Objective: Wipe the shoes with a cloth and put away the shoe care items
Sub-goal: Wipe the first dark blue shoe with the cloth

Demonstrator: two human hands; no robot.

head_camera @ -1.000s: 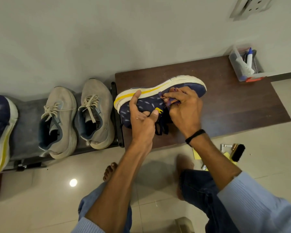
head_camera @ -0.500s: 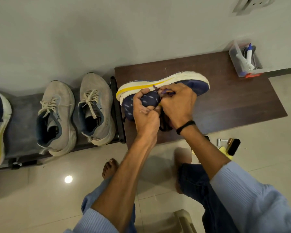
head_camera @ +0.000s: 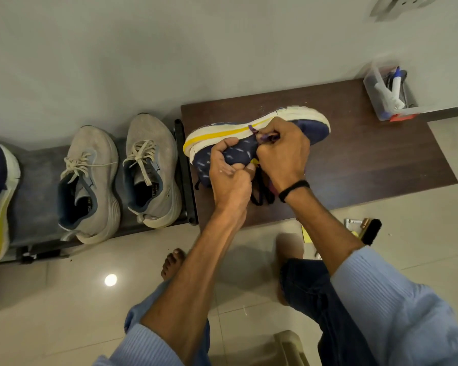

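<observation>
Navy-blue mesh running shoe [head_camera: 238, 150] with a white-and-yellow foam sole lies on its side on the dark brown wooden board [head_camera: 368, 159], sole toward the wall. My left hand [head_camera: 230, 178] grips its upper, fingers curled in; my right hand [head_camera: 283, 157], touching the left, pinches the purple lace [head_camera: 266, 137] and hides the mid-shoe. Two grey mesh sneakers [head_camera: 148, 170] sit left; clear plastic box [head_camera: 370, 88] at the board's far right corner; black-bristled brush [head_camera: 372, 231] on the floor.

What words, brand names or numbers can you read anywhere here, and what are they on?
No text here is readable.
Navy shoe: no lettering visible.
Small print inside the adjacent grey shoe: too blurred to read.
Small print inside the farther grey shoe: too blurred to read.
Plastic box contents: no legible label.
</observation>
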